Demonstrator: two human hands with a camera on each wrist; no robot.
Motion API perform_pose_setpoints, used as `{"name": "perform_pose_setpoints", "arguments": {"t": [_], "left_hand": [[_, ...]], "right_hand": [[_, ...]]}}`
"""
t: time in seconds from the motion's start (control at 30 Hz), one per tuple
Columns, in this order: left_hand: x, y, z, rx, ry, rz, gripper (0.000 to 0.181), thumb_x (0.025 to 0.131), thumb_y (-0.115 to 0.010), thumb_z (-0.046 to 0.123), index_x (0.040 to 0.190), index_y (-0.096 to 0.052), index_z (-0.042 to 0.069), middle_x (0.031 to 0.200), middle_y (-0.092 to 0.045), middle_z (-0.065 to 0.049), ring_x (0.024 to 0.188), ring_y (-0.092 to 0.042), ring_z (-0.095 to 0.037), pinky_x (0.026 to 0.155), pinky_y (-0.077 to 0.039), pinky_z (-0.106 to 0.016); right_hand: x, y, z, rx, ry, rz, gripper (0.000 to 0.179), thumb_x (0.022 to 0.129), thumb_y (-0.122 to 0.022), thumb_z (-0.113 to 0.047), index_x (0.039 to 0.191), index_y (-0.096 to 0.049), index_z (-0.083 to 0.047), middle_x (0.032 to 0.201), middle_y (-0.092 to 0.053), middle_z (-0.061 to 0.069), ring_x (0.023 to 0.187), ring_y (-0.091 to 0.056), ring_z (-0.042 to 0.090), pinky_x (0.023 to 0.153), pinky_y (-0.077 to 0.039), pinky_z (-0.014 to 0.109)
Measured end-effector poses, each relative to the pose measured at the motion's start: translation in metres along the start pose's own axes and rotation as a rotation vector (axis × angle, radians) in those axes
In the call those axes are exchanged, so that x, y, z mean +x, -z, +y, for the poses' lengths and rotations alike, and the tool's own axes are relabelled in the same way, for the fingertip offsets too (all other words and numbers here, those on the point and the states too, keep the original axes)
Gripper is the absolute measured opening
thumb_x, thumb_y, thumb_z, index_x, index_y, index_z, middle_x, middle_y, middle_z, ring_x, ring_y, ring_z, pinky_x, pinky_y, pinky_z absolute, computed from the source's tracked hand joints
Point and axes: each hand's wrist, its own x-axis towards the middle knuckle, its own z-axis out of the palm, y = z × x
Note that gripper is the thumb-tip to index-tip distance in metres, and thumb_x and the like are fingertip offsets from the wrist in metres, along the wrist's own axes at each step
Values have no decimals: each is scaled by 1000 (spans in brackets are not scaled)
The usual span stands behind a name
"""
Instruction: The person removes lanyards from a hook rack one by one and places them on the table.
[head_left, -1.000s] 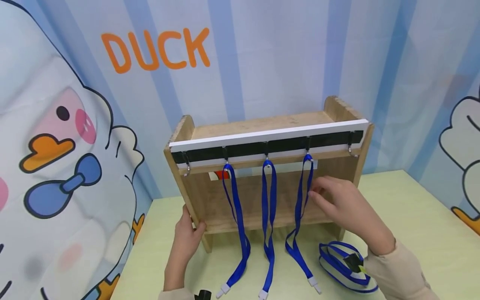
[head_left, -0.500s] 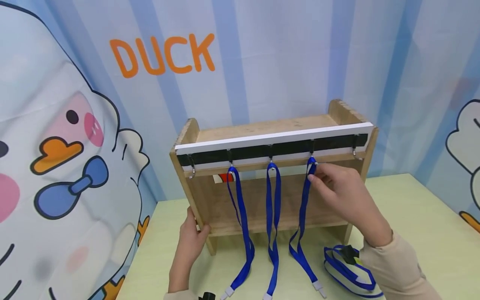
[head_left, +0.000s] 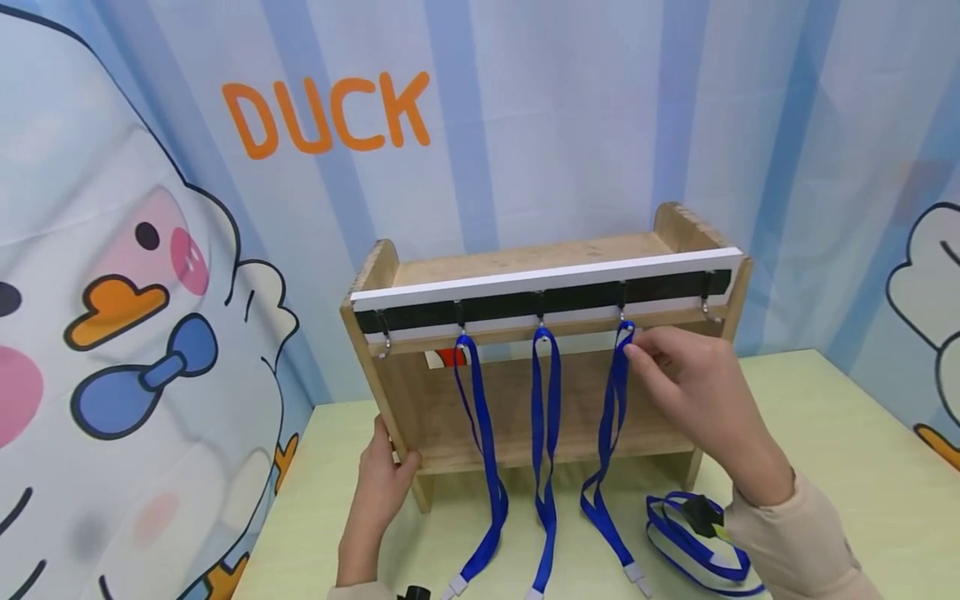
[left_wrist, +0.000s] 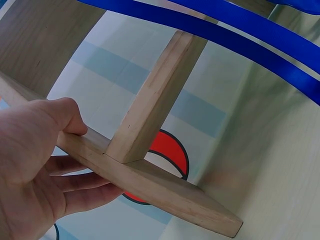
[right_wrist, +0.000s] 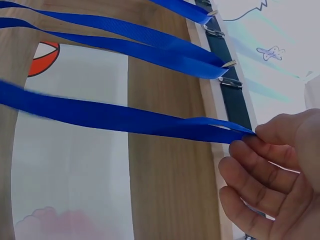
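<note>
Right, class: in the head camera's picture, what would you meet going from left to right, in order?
Large printed white duck, bare left hand, first hanging flat blue fabric lanyard, middle hanging blue lanyard, third hanging blue lanyard, bare right hand, printed white shape with a black outline.

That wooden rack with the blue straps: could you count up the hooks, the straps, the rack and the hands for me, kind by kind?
Wooden rack: 1
Hooks: 5
Hanging blue straps: 3
Coiled blue bundle on the table, counted as one: 1
Hands: 2
Total: 12
</note>
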Motion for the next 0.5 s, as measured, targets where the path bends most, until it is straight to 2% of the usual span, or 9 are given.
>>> {"name": "perform_pose_setpoints", "arguments": {"t": [0.17,0.3,0.5], "left_hand": [[-1,0,-2,-5,2,3,64,92,-56,-5,149,-28,-7,140,-47,-35,119,-57,-48,82,-60,-48],[-1,1,-3,3,-11,6,64,91,-57,-4,149,-29,-7,139,-49,-35,118,-58,-47,80,-61,-47],[0,0,-3,12,-13,4,65,92,-57,-3,150,-28,-5,138,-49,-34,118,-58,-46,81,-60,-48]], "right_hand": [[-2,2,-2,2,27,-2,1,90,-71,1,91,-71,1,79,-69,4,64,-61,12,56,-54,34],[-2,4,-4,-5,31,5,4,90,-71,3,93,-71,2,82,-71,7,67,-62,15,57,-54,34],[-6,11,-9,-8,31,15,6,90,-70,3,95,-72,0,83,-71,6,65,-57,12,59,-45,19]]}}
